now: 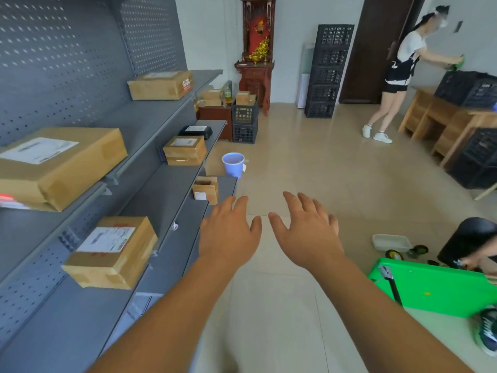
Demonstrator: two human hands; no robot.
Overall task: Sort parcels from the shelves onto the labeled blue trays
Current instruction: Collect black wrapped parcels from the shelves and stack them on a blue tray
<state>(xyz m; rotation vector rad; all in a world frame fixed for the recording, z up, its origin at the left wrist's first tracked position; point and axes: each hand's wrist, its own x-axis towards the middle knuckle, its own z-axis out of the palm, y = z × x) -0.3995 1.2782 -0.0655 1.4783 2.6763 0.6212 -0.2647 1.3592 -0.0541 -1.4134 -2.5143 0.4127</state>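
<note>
While both arms reach forward over the tiled floor (309, 162), the left hand (228, 235) and right hand (309, 232) hang palm-down with fingers spread, holding nothing. Parcels all lie to the left on the grey metal shelving (80, 76), apart from both hands. Five cardboard parcels show plainly there: one on the top shelf (160, 85), a large one (60, 165) at the left edge, a small one (184, 150) on the middle shelf with a black parcel (195, 131) behind it, a labelled one (111, 251) lower down, and a small box (205, 190) just beyond the left fingertips, nearest of all. One blue bucket (233, 164) stands on the floor. No blue trays can be made out.
</note>
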